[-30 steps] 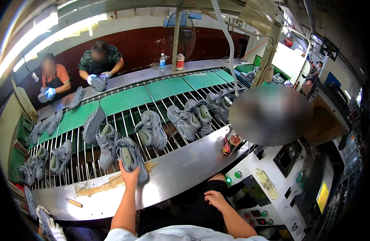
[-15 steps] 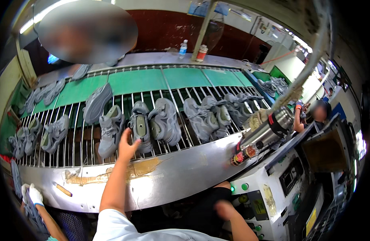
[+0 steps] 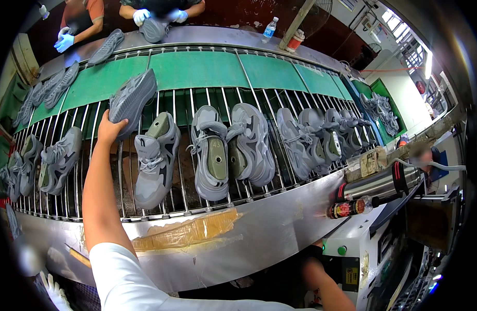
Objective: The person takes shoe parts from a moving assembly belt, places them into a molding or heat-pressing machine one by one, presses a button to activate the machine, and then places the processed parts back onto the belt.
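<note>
My left hand reaches far over the rack of metal rods and is closed on the near end of a grey sneaker. That shoe is tipped over, its patterned sole partly turned toward me. Just right of the hand, a laced grey sneaker rests on the rods. Beyond it lies a pair: one sneaker with an olive shoe last inside, and another leaning beside it. My right hand is low at the right, near the machine's corner; it is blurred and its fingers cannot be made out.
More grey sneakers lie to the left and right along the rods. A steel ledge edges the near side. A thermos and a bottle lie at the right, beside a machine. Gloved co-workers' hands show across the rack.
My left hand has moved away from the sneaker with the last, leftward and farther out, and has taken hold of the tipped sneaker. The view has shifted; co-workers' gloved hands now show at the back.
</note>
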Available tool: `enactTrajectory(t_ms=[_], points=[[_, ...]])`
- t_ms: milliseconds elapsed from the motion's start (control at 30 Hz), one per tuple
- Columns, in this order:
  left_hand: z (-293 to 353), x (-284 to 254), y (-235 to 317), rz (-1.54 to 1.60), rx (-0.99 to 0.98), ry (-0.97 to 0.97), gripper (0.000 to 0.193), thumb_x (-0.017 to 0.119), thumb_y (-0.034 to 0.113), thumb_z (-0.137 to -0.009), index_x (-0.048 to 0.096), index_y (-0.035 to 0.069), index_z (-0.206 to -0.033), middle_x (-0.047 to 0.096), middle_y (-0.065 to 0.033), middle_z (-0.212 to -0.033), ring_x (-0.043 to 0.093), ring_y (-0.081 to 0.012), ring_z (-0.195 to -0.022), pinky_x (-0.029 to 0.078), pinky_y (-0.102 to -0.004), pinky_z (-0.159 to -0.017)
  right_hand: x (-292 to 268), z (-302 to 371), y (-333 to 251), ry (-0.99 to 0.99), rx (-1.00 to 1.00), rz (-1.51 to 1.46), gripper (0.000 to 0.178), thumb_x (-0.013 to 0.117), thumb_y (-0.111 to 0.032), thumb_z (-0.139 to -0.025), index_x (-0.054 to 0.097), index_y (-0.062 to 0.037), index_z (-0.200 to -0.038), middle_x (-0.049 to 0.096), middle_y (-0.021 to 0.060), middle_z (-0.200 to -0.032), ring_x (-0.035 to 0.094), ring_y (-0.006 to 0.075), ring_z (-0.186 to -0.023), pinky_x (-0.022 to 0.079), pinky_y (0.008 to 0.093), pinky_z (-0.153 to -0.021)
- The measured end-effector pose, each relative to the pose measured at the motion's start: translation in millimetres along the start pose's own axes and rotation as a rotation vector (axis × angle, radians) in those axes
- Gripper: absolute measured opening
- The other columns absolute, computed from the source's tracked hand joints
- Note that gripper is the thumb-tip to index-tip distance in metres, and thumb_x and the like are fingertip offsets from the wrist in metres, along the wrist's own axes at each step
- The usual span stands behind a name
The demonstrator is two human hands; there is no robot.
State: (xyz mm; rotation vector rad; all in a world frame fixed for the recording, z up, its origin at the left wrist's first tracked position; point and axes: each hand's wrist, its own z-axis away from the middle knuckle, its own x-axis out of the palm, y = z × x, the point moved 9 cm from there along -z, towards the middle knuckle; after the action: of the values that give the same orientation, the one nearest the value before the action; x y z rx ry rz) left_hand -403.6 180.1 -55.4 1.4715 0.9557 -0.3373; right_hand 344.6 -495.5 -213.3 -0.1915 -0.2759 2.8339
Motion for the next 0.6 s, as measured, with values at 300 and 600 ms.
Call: enactTrajectory(t_ms=[300,600], points=[[56,-15,-22,0.838,-0.492,-0.021,0.068,0.073,0.042,-0.078,0.056,-0.011,-0.117,0.065,-0.0173,-0.11,0.065,-0.0258,-0.096,0.05,-0.0349,-0.085,47,66,-46,0.127,-0.225,-0.151,0.032,0.056,-0.029,-0.083,0.058,-0.0021,-0.065,0.048,0.0077,-0.046,0.044,0.0188,-0.036,0.034,0.0302,-0.036],[319,-148,-32,1.109,-0.501,-0.065,0.068,0.063,0.036,-0.089,0.038,-0.004,-0.137,0.052,-0.0158,-0.131,0.054,-0.028,-0.117,0.045,-0.0408,-0.098,120,185,-89,0.459,-1.196,0.672,0.028,0.064,-0.005,-0.077,0.066,-0.0059,-0.105,0.064,0.0075,-0.068,0.064,0.0148,-0.061,0.051,0.0269,-0.061]])
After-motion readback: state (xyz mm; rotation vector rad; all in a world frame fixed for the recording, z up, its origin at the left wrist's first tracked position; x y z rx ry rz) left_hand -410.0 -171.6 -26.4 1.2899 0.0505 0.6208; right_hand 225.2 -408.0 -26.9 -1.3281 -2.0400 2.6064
